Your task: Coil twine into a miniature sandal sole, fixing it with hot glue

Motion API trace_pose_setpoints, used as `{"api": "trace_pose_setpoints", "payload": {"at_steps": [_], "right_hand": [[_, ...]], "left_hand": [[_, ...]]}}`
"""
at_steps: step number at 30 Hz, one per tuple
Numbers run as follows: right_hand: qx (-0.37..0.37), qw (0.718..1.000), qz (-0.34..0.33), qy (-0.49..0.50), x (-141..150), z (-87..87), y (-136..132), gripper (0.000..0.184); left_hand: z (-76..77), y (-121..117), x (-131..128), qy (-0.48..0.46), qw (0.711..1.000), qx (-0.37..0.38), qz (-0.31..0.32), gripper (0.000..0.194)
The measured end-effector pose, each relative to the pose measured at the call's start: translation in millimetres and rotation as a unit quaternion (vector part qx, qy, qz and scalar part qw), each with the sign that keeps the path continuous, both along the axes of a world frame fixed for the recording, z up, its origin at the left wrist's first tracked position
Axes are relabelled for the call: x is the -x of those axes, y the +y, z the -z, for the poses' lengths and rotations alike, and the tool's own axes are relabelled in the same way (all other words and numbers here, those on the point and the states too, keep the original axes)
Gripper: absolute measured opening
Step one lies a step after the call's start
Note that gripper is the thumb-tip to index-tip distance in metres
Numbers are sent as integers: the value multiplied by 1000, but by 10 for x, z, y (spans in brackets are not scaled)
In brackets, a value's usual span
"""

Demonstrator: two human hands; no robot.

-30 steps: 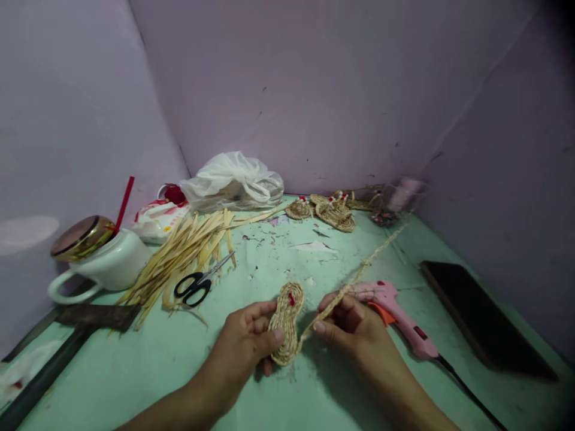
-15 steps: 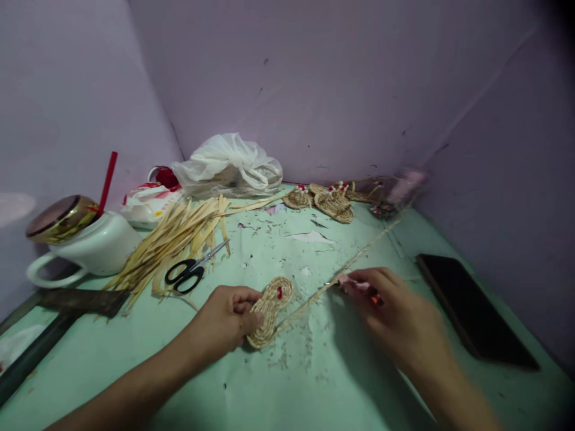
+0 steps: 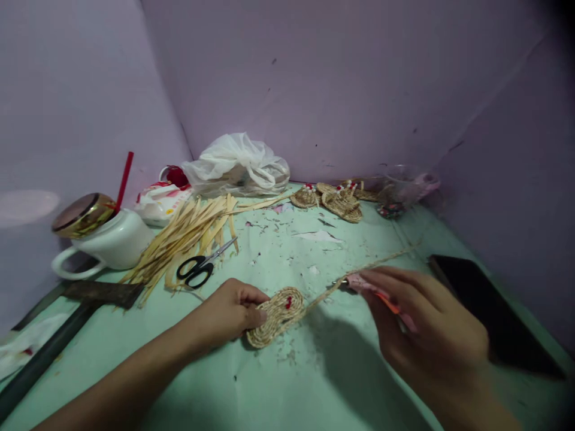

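My left hand (image 3: 238, 311) pinches the left edge of a small coiled straw sole (image 3: 274, 317), shaped like a slipper, with a red bead cluster (image 3: 288, 302) on its wider end. From its right side a braided straw cord (image 3: 330, 291) runs up and right to a loose end. My right hand (image 3: 417, 323) is closed around a pink-and-orange handled tool (image 3: 359, 283) with a thin metal tip. That tip lies against or very near the cord; whether it grips the cord I cannot tell.
Scissors (image 3: 200, 267) lie beside straw strips (image 3: 193, 230) on the left, near a hammer (image 3: 105, 293) and a white teapot-like vessel (image 3: 114, 239). Finished straw slippers (image 3: 340, 203) and a plastic bag (image 3: 240, 164) sit along the back. A dark phone (image 3: 507, 323) is behind my right hand.
The sole has turned clockwise in my left hand, its beaded end swinging right. My right hand has tilted over with the tool, and the cord's far part lies lower. The view has shifted slightly left.
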State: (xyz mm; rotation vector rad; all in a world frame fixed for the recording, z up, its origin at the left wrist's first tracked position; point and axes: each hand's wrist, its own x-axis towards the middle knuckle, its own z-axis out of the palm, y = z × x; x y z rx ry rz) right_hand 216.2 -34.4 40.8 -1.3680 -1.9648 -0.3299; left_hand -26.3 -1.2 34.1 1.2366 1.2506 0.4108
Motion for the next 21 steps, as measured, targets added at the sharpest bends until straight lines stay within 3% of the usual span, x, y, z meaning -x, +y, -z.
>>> {"api": "trace_pose_setpoints", "payload": {"at_steps": [3,5,8,10,15,21], "right_hand": [[88,984,-153,13,192,114,-70,20],[139,972,-188,-7,307,223,-74,23],[158,971,-177,-34,396,339,-48,22],[146,975,-162,-45,404,363,-33,20],[108,981,-151,-57,405,344,-40,20],[104,985,-133,-18,432,353,-68,23]], "left_hand": [[56,-14,20,40,997,-64,24,17],[85,-30,25,85,988,-128,1,20],[87,-55,18,151,961,-231,-30,31],[53,-77,9,175,948,-264,-15,30],[-61,-165,-12,193,941,-270,62,24],[-38,-210,-10,196,941,-267,75,18]]}}
